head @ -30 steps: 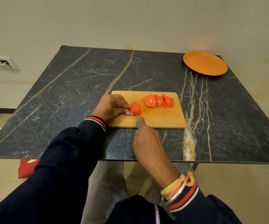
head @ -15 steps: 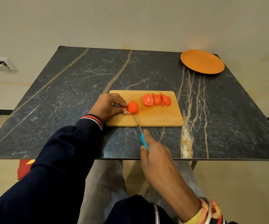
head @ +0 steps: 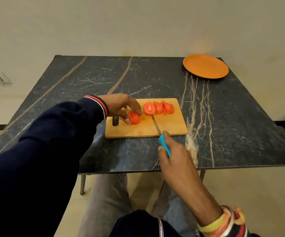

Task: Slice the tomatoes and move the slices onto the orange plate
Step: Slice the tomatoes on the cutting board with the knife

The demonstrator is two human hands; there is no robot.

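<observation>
The wooden cutting board [head: 170, 124] lies near the table's [head: 80, 86] front edge, with wide bare marble to its 9, 12 and 3 o'clock. On it, the left hand [head: 122, 107] pinches a sliced tomato piece [head: 134, 118] between thumb and fingertips. At that piece's 2 o'clock sits a row of cut tomato slices [head: 158, 108]. The right hand [head: 172, 153] is clenched around the blue-handled knife [head: 164, 144], blade lying across the board toward the slices. The orange plate [head: 205, 68] rests at the far right corner, 1 o'clock from the board, holding nothing.
</observation>
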